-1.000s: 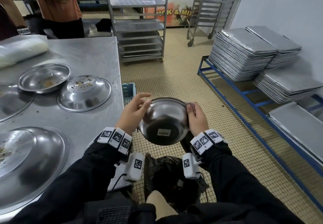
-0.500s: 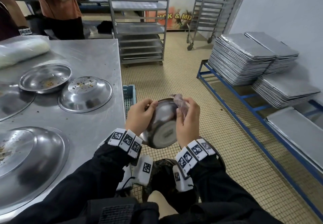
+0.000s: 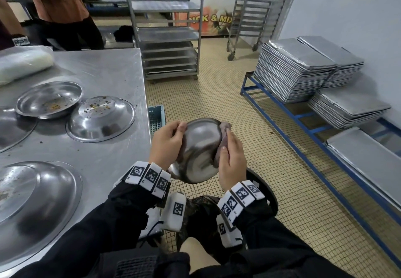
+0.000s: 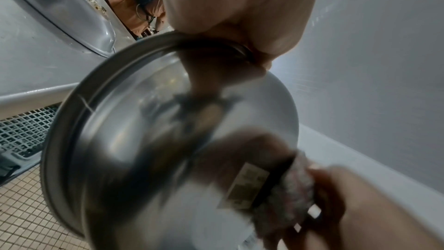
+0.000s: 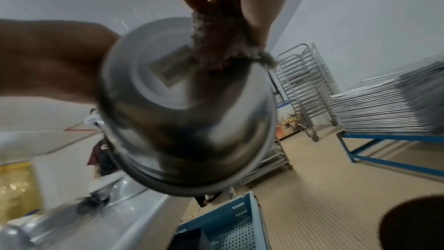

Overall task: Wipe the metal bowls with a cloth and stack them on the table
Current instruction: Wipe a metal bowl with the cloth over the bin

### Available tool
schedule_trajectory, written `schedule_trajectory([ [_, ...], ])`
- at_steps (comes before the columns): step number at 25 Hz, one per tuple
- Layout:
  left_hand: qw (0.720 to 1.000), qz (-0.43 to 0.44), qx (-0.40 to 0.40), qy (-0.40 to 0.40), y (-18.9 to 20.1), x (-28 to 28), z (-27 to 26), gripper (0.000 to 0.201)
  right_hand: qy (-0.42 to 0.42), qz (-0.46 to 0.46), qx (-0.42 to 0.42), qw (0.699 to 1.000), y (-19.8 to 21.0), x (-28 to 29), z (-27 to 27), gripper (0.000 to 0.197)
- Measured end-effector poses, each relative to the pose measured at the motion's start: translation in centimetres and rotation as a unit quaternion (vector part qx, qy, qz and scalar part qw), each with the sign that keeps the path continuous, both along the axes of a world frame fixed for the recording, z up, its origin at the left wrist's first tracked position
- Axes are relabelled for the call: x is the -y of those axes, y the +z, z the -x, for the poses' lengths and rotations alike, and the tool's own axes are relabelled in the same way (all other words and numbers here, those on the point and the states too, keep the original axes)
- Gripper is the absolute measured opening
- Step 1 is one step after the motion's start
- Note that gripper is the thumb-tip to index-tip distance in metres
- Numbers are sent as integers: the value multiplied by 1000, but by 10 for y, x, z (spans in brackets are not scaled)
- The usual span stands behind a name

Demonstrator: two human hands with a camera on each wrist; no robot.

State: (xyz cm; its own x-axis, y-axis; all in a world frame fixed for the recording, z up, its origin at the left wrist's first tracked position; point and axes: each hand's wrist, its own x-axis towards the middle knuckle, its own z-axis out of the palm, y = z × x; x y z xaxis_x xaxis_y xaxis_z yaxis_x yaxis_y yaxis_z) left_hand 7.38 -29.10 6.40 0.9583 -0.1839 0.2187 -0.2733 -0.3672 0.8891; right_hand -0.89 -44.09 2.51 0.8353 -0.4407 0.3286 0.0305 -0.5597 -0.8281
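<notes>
A small metal bowl (image 3: 198, 154) hangs in the air just off the steel table's right edge, tilted on its side with its outer wall toward me. My left hand (image 3: 167, 145) grips its rim (image 4: 182, 41) from the left. My right hand (image 3: 231, 158) holds a greyish-pink cloth (image 3: 223, 134) against the bowl's right side and base, beside a paper label (image 5: 173, 67). The same cloth (image 4: 288, 183) shows blurred in the left wrist view. Several dirty metal bowls and lids (image 3: 101, 118) lie on the table (image 3: 104, 71).
A black-lined bin (image 3: 269, 199) stands on the floor below my hands, a blue crate (image 3: 156, 117) by the table's side. Stacked metal trays (image 3: 293, 69) fill a blue rack on the right. Wheeled shelf racks (image 3: 167, 28) stand behind. A person (image 3: 63, 6) stands beyond the table.
The bowl has turned from base-toward-me to lying on its side. My right hand has slid with the cloth round its right wall and lower toward the base.
</notes>
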Motion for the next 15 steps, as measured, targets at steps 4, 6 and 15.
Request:
schedule_trajectory([
  [4,999,-23,29,-39,-3,6,2,20,15,112,42,993,14,-18,-11,53],
  [6,999,6,24,-26,1,7,3,18,-11,67,35,997,22,-15,-17,49],
  [15,988,148,-33,-16,15,1,-3,31,-69,-415,-13,907,11,29,-21,17],
])
